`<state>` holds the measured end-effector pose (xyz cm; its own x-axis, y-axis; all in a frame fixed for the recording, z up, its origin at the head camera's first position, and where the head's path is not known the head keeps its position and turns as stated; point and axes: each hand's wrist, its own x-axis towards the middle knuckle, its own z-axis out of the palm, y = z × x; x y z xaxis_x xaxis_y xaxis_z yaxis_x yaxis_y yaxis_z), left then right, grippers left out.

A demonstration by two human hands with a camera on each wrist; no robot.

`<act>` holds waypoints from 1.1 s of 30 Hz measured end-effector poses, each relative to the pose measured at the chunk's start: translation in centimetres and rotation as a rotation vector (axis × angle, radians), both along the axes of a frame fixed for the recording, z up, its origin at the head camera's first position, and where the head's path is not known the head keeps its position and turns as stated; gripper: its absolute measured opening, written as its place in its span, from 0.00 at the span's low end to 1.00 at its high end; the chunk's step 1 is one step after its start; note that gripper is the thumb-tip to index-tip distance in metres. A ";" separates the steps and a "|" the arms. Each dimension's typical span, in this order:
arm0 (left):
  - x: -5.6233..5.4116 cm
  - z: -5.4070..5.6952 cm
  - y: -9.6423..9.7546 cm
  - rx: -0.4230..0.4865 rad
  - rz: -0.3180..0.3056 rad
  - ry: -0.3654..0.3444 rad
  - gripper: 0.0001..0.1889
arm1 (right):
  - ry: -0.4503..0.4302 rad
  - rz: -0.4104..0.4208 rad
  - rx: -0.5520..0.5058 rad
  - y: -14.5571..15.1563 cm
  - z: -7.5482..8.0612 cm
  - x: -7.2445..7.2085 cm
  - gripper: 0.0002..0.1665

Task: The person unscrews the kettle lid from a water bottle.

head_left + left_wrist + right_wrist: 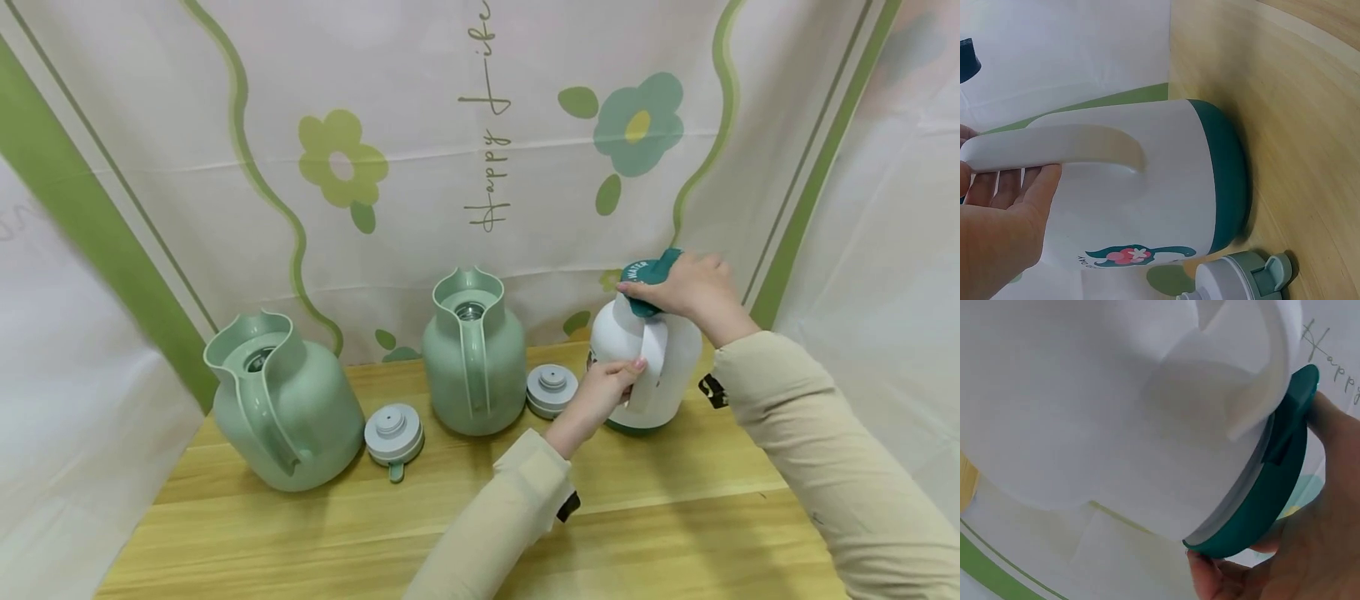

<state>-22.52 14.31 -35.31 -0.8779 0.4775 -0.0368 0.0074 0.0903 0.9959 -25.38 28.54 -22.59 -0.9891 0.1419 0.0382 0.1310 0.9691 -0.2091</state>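
A white thermos jug (678, 375) with a dark green base stands upright at the right of the table. My left hand (600, 396) grips its white handle (1079, 145), fingers curled under it. My right hand (697, 287) holds the dark green lid (643, 273) at the jug's top, thumb on one side and fingers on the other. In the right wrist view the lid (1272, 494) sits at the jug's rim, its edge pinched by the fingers. A flower print shows on the jug's side in the left wrist view.
Two pale green jugs, one at the left (315, 408) and one in the middle (442, 367), stand without lids. Grey-white stoppers lie beside them, one near the left jug (393, 433) and one by the white jug (552, 388). Behind the wooden table (337, 550) hangs a printed cloth (420, 75).
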 end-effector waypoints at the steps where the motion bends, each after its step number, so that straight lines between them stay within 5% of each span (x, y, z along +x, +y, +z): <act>1: 0.0 0.0 0.0 0.009 -0.004 -0.008 0.24 | 0.000 0.012 0.012 0.0 0.0 0.0 0.60; 9: 0.0 0.0 0.1 0.043 -0.014 -0.030 0.24 | -0.134 0.161 -0.164 1.0 0.9 -0.5 0.49; 15: 0.0 0.0 0.1 0.029 -0.010 -0.015 0.24 | -0.105 0.033 -0.099 0.5 0.5 -0.3 0.63; 20: 0.1 -0.1 0.2 0.002 0.001 0.006 0.23 | -0.063 -0.022 -0.045 0.2 0.2 0.1 0.62; 25: 0.2 -0.1 0.2 0.007 0.006 0.009 0.24 | -0.072 0.095 -0.030 1.2 0.7 -0.3 0.53; 33: 0.2 0.1 0.3 0.001 0.024 0.008 0.23 | -0.213 0.250 -0.286 2.7 1.6 -0.3 0.53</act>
